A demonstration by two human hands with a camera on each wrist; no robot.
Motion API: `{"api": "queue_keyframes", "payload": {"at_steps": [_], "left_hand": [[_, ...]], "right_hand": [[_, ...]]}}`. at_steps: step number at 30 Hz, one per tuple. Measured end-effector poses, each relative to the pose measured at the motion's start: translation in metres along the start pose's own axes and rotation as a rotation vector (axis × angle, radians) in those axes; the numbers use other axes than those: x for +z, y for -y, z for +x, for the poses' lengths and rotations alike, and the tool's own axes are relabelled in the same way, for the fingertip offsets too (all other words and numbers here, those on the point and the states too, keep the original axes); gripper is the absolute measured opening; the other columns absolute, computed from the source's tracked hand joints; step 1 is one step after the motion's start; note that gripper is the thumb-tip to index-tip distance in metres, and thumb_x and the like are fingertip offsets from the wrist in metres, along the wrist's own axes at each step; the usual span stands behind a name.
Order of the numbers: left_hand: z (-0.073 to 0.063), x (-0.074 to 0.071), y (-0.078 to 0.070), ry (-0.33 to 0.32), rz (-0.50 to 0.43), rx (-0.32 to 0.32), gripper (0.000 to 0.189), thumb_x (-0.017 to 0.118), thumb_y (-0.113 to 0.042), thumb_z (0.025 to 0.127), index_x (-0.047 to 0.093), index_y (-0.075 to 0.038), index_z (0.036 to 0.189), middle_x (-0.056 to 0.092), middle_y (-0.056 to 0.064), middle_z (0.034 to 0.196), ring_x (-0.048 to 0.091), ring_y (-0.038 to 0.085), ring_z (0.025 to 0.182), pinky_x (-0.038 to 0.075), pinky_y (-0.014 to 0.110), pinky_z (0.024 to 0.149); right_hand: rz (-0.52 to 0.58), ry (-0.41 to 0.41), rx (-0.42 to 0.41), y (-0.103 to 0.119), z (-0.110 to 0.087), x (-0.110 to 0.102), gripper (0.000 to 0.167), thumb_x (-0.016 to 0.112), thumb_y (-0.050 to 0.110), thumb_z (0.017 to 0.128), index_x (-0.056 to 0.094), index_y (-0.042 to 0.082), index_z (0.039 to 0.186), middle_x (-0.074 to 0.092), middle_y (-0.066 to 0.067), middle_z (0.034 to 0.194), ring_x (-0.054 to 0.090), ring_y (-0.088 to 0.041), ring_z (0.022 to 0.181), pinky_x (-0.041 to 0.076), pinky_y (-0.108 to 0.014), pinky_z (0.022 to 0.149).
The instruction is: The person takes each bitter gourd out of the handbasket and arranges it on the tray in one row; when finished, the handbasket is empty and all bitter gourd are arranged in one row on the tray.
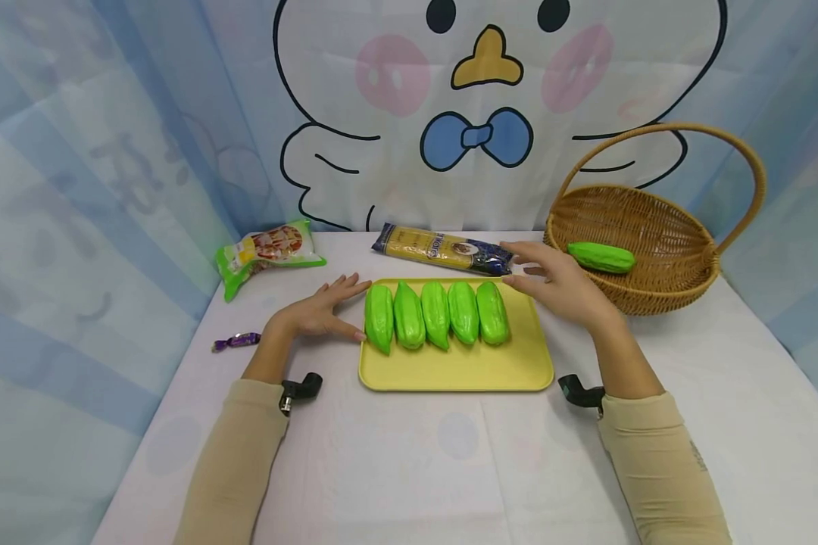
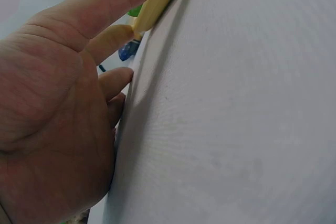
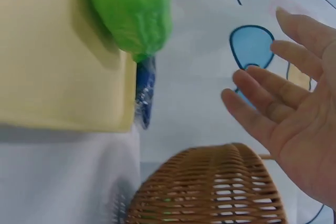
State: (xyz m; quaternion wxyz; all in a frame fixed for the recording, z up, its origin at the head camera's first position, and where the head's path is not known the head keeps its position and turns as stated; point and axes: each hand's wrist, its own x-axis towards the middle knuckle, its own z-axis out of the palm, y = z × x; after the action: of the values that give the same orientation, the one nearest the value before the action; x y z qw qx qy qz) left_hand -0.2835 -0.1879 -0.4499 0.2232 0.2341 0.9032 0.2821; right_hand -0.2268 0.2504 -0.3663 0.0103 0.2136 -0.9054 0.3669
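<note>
My left hand [image 1: 316, 312] lies spread at the left side of a yellow tray [image 1: 457, 375], its thumb and index fingertips at the rim. The left wrist view shows the thumb reaching to the tray's edge. Across the upper part of the tray, several shiny green ridged gourds [image 1: 436, 314] stand side by side in a row. My right hand [image 1: 559, 284] hovers with loosely extended fingers by the tray's upper right corner, beside a yellow and blue pasta packet [image 1: 436, 248]. Nothing is in its grasp; its palm [image 3: 310, 124] shows in the right wrist view.
A wicker basket [image 1: 661, 235] with a tall handle stands at the back right, one green gourd [image 1: 600, 257] inside. A green snack packet [image 1: 273, 251] lies at the back left, a purple wrapped candy [image 1: 235, 342] nearer. A printed curtain [image 1: 395, 182] hangs behind the table.
</note>
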Motion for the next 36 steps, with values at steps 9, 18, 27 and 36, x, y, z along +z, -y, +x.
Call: {"api": "queue_keyframes", "payload": {"at_steps": [9,18,27,36], "left_hand": [[0.000,0.001,0.001,0.000,-0.008,-0.007,0.113,0.086,-0.058,0.079,0.020,-0.035,0.167,-0.004,0.004,0.177,-0.014,0.028,0.163,-0.012,0.055,0.131],[0.000,0.001,0.001,0.000,0.003,0.000,0.113,0.086,-0.058,0.079,0.020,-0.034,0.168,-0.003,0.006,0.177,-0.013,0.029,0.163,-0.012,0.056,0.131],[-0.001,0.000,0.001,0.000,-0.001,0.011,0.111,0.086,-0.055,0.081,0.020,-0.033,0.168,-0.003,0.007,0.177,-0.013,0.029,0.163,-0.013,0.054,0.131],[0.000,0.000,0.002,-0.004,-0.012,0.014,0.112,0.086,-0.055,0.080,0.020,-0.032,0.168,-0.003,0.007,0.177,-0.013,0.030,0.163,-0.013,0.055,0.131]], "right_hand": [[-0.082,-0.276,-0.090,-0.002,-0.004,-0.038,0.048,0.069,0.015,0.101,0.060,0.016,0.148,0.058,-0.009,0.148,0.061,-0.032,0.127,0.057,-0.034,0.104],[-0.132,-0.295,0.017,-0.014,-0.007,-0.073,0.048,0.068,0.026,0.103,0.059,0.016,0.149,0.057,-0.010,0.149,0.063,-0.032,0.122,0.044,-0.001,0.087],[-0.180,-0.269,0.132,-0.045,0.006,-0.098,0.051,0.061,0.032,0.106,0.053,0.018,0.154,0.053,-0.013,0.153,0.060,-0.037,0.119,0.046,-0.014,0.078],[-0.211,-0.229,0.211,-0.074,0.013,-0.108,0.054,0.056,0.034,0.108,0.049,0.011,0.156,0.047,-0.024,0.156,0.056,-0.048,0.124,0.050,-0.064,0.090]]}}
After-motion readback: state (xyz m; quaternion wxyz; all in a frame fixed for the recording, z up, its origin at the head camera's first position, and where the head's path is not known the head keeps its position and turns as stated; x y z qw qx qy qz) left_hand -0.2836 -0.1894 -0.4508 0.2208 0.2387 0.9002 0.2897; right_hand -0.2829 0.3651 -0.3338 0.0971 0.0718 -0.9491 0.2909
